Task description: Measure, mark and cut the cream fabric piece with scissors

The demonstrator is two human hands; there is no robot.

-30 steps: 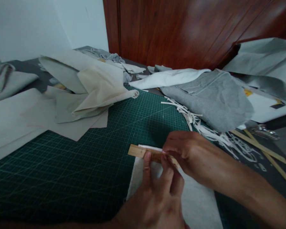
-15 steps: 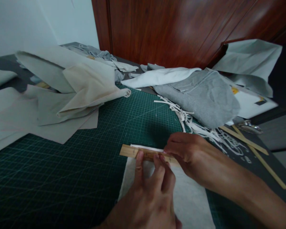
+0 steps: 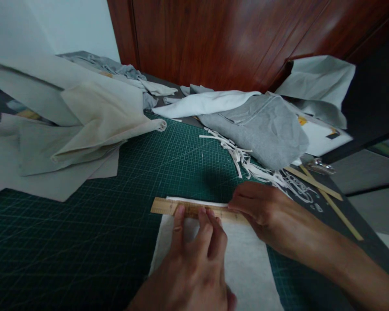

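A piece of white fabric (image 3: 246, 259) lies on a green cutting mat (image 3: 181, 160), with a wooden ruler (image 3: 164, 206) across its far end. A narrow white edge of the fabric shows along the ruler's far side. My left hand (image 3: 194, 263) presses the ruler down with spread fingertips. At the right part of that edge, my right hand (image 3: 262, 209) is closed in a pinch on the fabric. Its fingertips partly hide the contact, and the ruler's right end is under the hand.
Cream and pale fabric sheets (image 3: 94, 125) are heaped at the left. A grey fabric piece (image 3: 262, 129) and white cloth (image 3: 207, 103) lie at the back. Thin white scraps (image 3: 240, 157) curve along the right side, near crossed wooden strips (image 3: 337, 207) and a shiny object (image 3: 320, 166).
My right hand has slid right along the ruler's far side, and more of the narrow white edge shows. My left hand stays on the ruler. The whole view has shifted.
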